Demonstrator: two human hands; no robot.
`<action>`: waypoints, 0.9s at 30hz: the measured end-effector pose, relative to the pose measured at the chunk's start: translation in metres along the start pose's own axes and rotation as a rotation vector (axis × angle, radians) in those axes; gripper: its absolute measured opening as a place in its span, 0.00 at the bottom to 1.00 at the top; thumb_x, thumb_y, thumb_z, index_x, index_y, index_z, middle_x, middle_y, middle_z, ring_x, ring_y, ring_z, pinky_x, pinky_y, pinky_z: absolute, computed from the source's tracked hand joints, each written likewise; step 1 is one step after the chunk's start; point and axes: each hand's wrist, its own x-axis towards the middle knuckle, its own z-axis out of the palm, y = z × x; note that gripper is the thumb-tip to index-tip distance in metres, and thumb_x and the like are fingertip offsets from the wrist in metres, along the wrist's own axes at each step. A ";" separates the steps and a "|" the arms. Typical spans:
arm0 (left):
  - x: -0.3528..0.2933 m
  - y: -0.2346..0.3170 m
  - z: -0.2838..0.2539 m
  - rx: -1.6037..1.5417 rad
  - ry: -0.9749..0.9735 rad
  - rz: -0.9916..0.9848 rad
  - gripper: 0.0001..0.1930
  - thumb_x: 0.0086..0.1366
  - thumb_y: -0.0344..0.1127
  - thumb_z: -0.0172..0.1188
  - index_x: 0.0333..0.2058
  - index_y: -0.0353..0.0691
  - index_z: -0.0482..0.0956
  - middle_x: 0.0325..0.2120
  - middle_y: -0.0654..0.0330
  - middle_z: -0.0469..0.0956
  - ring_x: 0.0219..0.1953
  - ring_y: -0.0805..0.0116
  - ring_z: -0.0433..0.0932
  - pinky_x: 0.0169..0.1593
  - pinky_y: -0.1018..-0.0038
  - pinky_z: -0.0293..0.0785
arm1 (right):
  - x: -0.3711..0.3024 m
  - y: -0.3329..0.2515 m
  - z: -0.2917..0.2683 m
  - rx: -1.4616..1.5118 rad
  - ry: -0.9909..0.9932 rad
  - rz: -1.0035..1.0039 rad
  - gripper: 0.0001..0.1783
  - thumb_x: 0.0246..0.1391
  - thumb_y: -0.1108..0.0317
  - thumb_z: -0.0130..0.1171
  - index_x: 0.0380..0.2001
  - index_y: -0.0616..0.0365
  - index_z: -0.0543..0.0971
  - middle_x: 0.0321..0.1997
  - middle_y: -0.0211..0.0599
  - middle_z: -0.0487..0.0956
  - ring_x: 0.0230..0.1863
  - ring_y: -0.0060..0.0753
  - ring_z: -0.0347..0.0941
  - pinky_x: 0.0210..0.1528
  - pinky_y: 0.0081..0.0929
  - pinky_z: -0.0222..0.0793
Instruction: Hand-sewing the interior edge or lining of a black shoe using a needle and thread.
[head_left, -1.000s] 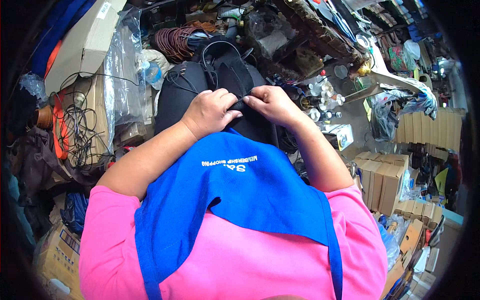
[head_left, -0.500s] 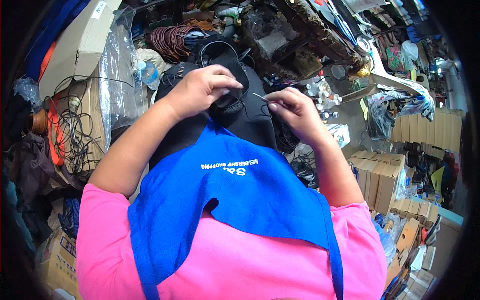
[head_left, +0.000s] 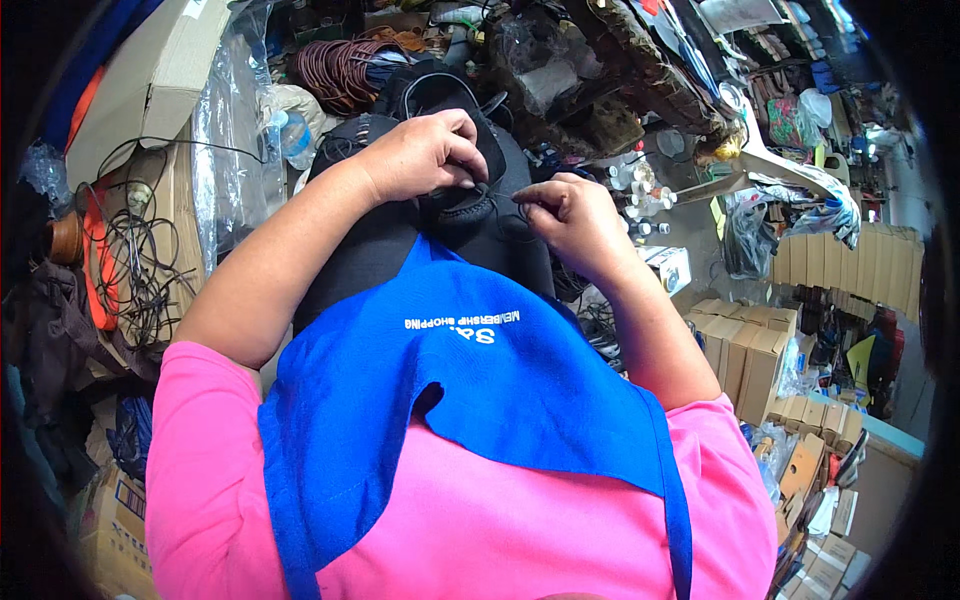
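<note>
A black shoe (head_left: 463,212) with a textured edge rests on my lap, over dark trousers (head_left: 350,265). My left hand (head_left: 432,155) bends over its upper part, fingers curled and closed at the shoe's rim. My right hand (head_left: 578,220) is just to the right of the shoe, thumb and forefinger pinched together. Dark thread (head_left: 500,198) runs between the shoe and these fingertips. The thin needle-like tool in the right hand is hardly visible now. My left fingers hide part of the shoe.
A blue apron (head_left: 480,390) covers my front. Coiled brown cord (head_left: 335,78) lies ahead. At left are a cardboard box (head_left: 130,110), tangled black cord (head_left: 150,250) and a plastic bottle (head_left: 293,138). Small bottles (head_left: 645,190) and stacked boxes (head_left: 745,350) stand at right.
My right hand has moved left, closer to the shoe, and the pale thin tool no longer shows clearly. My left fingers have come lower, nearer the shoe's edge.
</note>
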 end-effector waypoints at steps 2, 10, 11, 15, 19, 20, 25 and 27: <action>0.000 -0.002 0.001 0.007 0.013 0.016 0.12 0.47 0.29 0.68 0.33 0.48 0.83 0.34 0.61 0.70 0.39 0.63 0.73 0.44 0.70 0.72 | -0.002 -0.005 0.009 0.011 0.042 -0.001 0.13 0.45 0.68 0.57 0.35 0.55 0.83 0.28 0.46 0.77 0.33 0.47 0.76 0.39 0.37 0.72; -0.001 -0.002 -0.001 -0.027 -0.011 -0.030 0.10 0.47 0.32 0.68 0.32 0.49 0.84 0.33 0.60 0.71 0.38 0.63 0.75 0.43 0.71 0.73 | -0.008 -0.010 0.019 -0.151 0.115 -0.104 0.12 0.46 0.68 0.58 0.35 0.54 0.82 0.28 0.43 0.78 0.33 0.47 0.75 0.39 0.39 0.69; -0.001 -0.002 -0.001 -0.026 -0.009 -0.029 0.10 0.47 0.32 0.68 0.32 0.49 0.84 0.33 0.60 0.71 0.38 0.63 0.75 0.43 0.71 0.73 | -0.010 -0.008 0.022 -0.153 0.116 -0.105 0.12 0.46 0.68 0.58 0.35 0.54 0.82 0.28 0.43 0.78 0.33 0.47 0.75 0.39 0.39 0.69; -0.001 -0.001 0.000 -0.038 0.009 -0.024 0.11 0.46 0.31 0.68 0.32 0.47 0.84 0.32 0.61 0.70 0.37 0.63 0.74 0.43 0.71 0.72 | -0.013 -0.004 0.030 -0.077 0.165 -0.096 0.11 0.46 0.67 0.58 0.35 0.55 0.81 0.29 0.42 0.78 0.34 0.45 0.75 0.40 0.39 0.67; -0.003 0.000 0.000 -0.049 0.008 -0.042 0.11 0.46 0.29 0.69 0.31 0.46 0.83 0.32 0.61 0.69 0.38 0.64 0.73 0.43 0.71 0.71 | -0.005 -0.012 0.024 -0.196 0.117 -0.096 0.10 0.47 0.66 0.56 0.33 0.55 0.81 0.28 0.41 0.78 0.34 0.43 0.75 0.39 0.39 0.66; -0.003 -0.001 0.000 -0.048 0.006 -0.041 0.11 0.46 0.29 0.69 0.31 0.46 0.83 0.32 0.61 0.69 0.38 0.64 0.73 0.43 0.71 0.71 | -0.002 -0.012 0.024 -0.195 0.118 -0.095 0.10 0.47 0.66 0.56 0.33 0.55 0.81 0.28 0.41 0.78 0.34 0.43 0.75 0.39 0.39 0.66; -0.003 -0.001 0.002 -0.047 0.015 -0.012 0.12 0.46 0.28 0.68 0.33 0.47 0.84 0.32 0.61 0.69 0.37 0.65 0.73 0.43 0.71 0.71 | 0.008 -0.014 0.015 -0.287 -0.032 -0.096 0.07 0.46 0.67 0.55 0.26 0.55 0.80 0.27 0.42 0.78 0.34 0.42 0.76 0.40 0.37 0.67; -0.002 -0.003 0.003 -0.059 0.011 -0.015 0.12 0.46 0.28 0.68 0.33 0.48 0.84 0.32 0.61 0.69 0.37 0.65 0.73 0.42 0.72 0.72 | 0.011 -0.021 0.009 -0.312 -0.060 -0.088 0.07 0.46 0.67 0.55 0.25 0.56 0.80 0.27 0.42 0.78 0.34 0.42 0.76 0.40 0.37 0.68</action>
